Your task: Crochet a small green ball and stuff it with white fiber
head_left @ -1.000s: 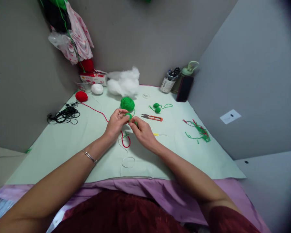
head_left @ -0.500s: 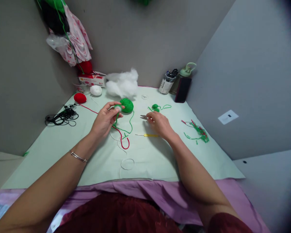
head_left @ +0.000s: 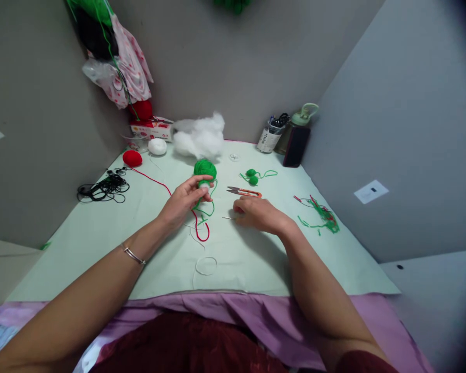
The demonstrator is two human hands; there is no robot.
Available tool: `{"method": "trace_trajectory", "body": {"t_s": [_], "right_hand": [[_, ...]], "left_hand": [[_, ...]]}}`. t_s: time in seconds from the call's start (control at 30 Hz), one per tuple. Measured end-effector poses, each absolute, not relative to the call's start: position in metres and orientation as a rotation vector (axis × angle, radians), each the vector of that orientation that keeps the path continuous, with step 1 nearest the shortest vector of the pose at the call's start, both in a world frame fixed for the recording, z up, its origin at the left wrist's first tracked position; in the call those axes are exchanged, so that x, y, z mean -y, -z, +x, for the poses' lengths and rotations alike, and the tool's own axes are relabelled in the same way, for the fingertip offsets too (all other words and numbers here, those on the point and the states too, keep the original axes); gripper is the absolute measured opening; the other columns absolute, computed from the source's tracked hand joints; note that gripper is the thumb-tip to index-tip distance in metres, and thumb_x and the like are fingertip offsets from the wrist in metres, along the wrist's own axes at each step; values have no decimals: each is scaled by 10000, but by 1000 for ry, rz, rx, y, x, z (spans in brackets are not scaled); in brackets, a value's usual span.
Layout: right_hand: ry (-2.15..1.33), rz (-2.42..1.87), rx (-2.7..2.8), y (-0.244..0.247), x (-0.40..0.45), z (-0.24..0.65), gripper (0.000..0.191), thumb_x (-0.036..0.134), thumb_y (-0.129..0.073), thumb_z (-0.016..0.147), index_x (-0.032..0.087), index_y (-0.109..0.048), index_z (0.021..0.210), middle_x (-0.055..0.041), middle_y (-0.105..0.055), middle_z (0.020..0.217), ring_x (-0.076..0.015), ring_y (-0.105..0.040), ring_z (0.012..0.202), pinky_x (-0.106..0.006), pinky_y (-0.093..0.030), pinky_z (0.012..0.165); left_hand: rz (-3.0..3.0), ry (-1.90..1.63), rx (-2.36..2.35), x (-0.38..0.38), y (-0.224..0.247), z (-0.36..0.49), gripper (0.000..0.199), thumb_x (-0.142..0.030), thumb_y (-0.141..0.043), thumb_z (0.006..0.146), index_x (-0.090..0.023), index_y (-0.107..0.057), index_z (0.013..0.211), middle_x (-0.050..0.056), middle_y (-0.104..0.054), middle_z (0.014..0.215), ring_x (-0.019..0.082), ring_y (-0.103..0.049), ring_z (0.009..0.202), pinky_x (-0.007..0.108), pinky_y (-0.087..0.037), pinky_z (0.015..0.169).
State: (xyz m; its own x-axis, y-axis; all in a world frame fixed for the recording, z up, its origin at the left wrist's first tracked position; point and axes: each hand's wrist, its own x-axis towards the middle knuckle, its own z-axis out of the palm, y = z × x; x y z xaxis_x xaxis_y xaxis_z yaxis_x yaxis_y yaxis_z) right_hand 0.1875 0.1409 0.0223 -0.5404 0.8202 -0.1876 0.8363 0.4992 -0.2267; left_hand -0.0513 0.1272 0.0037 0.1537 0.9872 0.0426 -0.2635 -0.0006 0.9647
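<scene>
My left hand (head_left: 187, 199) pinches a small green and white yarn piece (head_left: 204, 185) between thumb and fingers, just in front of the green yarn ball (head_left: 205, 168). Over the crochet hook, of which only the thin metal tip (head_left: 228, 218) shows, lies my right hand (head_left: 256, 213), its fingers curled down around the hidden handle. Orange-handled snips (head_left: 245, 192) rest on the table right behind that hand. Near my left hand, a red yarn end (head_left: 202, 238) curls on the cloth, with a thin white thread (head_left: 206, 266) looping in front of it.
White stuffing (head_left: 200, 135) sits at the back, beside a white ball (head_left: 157, 146) and a red ball (head_left: 132, 158). Black cord (head_left: 104, 187) lies left. Two small green pieces (head_left: 252, 176) and yarn scraps (head_left: 322, 215) lie right. A pen cup (head_left: 268, 137), bottle (head_left: 303, 115) and phone (head_left: 296, 146) stand behind.
My right hand has let go of the snips and moved nearer to me, onto the crochet hook. My left hand has shifted right with the yarn piece.
</scene>
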Motion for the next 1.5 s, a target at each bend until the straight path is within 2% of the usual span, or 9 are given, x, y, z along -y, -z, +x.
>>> {"method": "trace_trajectory", "body": {"t_s": [0.23, 0.3, 0.4, 0.5, 0.6, 0.7, 0.83, 1.1, 1.5], "right_hand": [[524, 1478, -2712, -20, -140, 193, 140, 102, -650, 821, 198, -641, 719, -35, -656, 798, -152, -501, 677, -305, -264, 623], [578, 1497, -2744, -20, -141, 191, 136, 82, -615, 830, 201, -666, 789, -20, -638, 754, -148, -498, 664, -297, -286, 631], [740, 1501, -2822, -27, -141, 189, 216, 135, -553, 903, 207, -693, 1051, -18, -658, 850, -146, -547, 728, -278, -368, 672], [1362, 1494, -2873, -37, -136, 184, 227, 215, -522, 919, 199, -668, 1092, 8, -588, 823, -126, -500, 694, -265, -389, 635], [2091, 1488, -2718, -39, -130, 173, 153, 264, -546, 906, 207, -638, 1014, 60, -462, 684, -103, -378, 584, -246, -303, 531], [2410, 1399, -2564, -32, -126, 161, 162, 345, -597, 926, 196, -640, 976, 88, -394, 601, -88, -298, 527, -239, -219, 486], [2557, 1315, -2411, -23, -127, 152, 204, 379, -648, 920, 178, -665, 952, 95, -379, 576, -77, -267, 503, -239, -174, 473], [2723, 1362, -2208, -21, -127, 149, 127, 292, -651, 859, 172, -673, 894, 101, -389, 537, -66, -241, 463, -240, -132, 454], [2967, 1344, -1866, -21, -131, 145, 177, 328, -684, 833, 166, -649, 894, 126, -313, 521, -57, -144, 459, -221, -103, 454]], "left_hand": [[1124, -1248, -925, -131, 6, -51, 303, -321, -759, 861, -184, -743, 1131, 85, -769, 1023, 134, -695, 715, 250, -502, 620], [1137, -1264, -931, -132, 8, -51, 307, -314, -745, 868, -187, -732, 1147, 80, -773, 995, 145, -714, 732, 252, -510, 624], [1156, -1300, -934, -131, 9, -51, 271, -296, -724, 875, -193, -711, 1125, 62, -771, 953, 146, -721, 734, 258, -531, 644], [1181, -1308, -939, -129, 8, -51, 220, -296, -713, 874, -187, -710, 1065, 49, -765, 891, 144, -711, 676, 262, -528, 616], [1207, -1306, -944, -126, 5, -48, 198, -277, -720, 854, -179, -716, 1026, 33, -757, 835, 141, -702, 637, 268, -531, 620], [1224, -1297, -947, -122, 4, -42, 206, -265, -733, 836, -168, -718, 1017, 19, -753, 793, 142, -699, 634, 279, -553, 663], [1227, -1295, -953, -120, 6, -38, 234, -275, -739, 829, -165, -714, 1034, 4, -737, 713, 155, -699, 641, 299, -577, 691], [1253, -1363, -971, -121, 10, -39, 226, -278, -739, 846, -167, -711, 1042, 20, -752, 787, 148, -710, 674, 301, -590, 723], [1328, -1398, -1019, -120, 19, -35, 232, -289, -736, 873, -197, -702, 1083, 4, -749, 801, 150, -719, 699, 278, -562, 707]]}}
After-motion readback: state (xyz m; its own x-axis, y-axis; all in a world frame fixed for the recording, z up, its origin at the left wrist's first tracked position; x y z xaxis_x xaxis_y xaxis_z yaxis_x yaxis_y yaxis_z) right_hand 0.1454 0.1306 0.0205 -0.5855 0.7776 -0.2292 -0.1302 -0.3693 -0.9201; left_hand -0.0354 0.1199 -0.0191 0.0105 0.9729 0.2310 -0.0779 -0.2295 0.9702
